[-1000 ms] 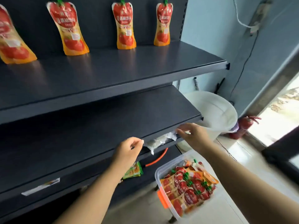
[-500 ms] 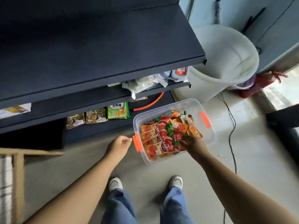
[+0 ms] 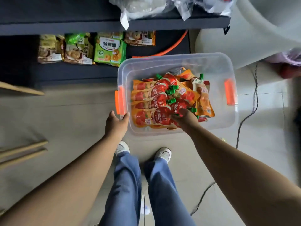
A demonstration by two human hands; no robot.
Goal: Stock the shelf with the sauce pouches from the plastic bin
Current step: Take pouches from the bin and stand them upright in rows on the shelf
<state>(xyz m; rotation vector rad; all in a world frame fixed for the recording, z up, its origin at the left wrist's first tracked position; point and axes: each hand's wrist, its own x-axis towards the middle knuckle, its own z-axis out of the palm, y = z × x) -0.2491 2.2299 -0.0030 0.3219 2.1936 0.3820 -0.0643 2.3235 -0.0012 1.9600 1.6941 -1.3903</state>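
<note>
A: What is around, pls?

B: The clear plastic bin with orange latches stands on the grey tiled floor, in front of the dark metal shelf. On the lowest board lie green and yellow biscuit packs and a thin orange hose. Crumpled clear plastic bags hang over the board above. A big white round tub is to the right, a black cable runs on the floor beside the bin, and pale wooden slats are at left. The person's blue trousers & white shoes are just below the bin.

A: And the pouches? Sth. in the way?

B: The orange-red sauce pouches with green caps are in the bin, piled flat. Only the right hand lies over them, down on the pile near a green cap, fingers bent. If it really grips a pouch, I cannot tell. The left hand is released, fingers loose, at the bin's near-left corner by the latch.

A: Vs. half a sec. before?

B: The left hand was apart from the bin w/ fingers curled; now it reaches the wall. The right hand is in the bin as before. The view went lower, so the upper boards are no more seen.
</note>
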